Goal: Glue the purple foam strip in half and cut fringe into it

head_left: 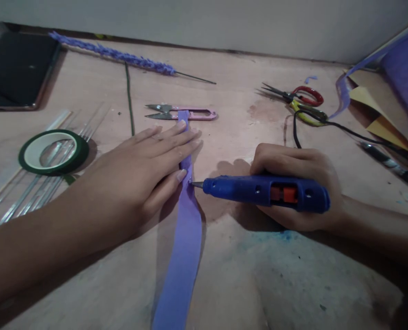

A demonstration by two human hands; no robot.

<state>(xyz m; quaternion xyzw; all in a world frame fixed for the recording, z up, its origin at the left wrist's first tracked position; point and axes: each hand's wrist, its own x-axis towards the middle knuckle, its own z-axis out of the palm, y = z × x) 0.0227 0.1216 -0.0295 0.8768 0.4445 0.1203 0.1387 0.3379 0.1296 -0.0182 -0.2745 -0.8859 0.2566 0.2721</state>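
Strip (pixel 181 256): purple, on table (pixel 327 284), running from near edge under left hand; far end overlaps pink snips (pixel 204 115).
Left hand (pixel 145 160): flat, fingers extended, pinning strip.
Right hand (pixel 293 160): wrapped around blue glue gun (pixel 238 190), nozzle at strip's right edge, near left thumb.
Tape roll (pixel 83 156): green, flat on clear sticks (pixel 28 201), left.
Scissors (pixel 308 95): red and yellow handles, far right, blades apart.
Fuzzy stem (pixel 121 54): purple, at back.
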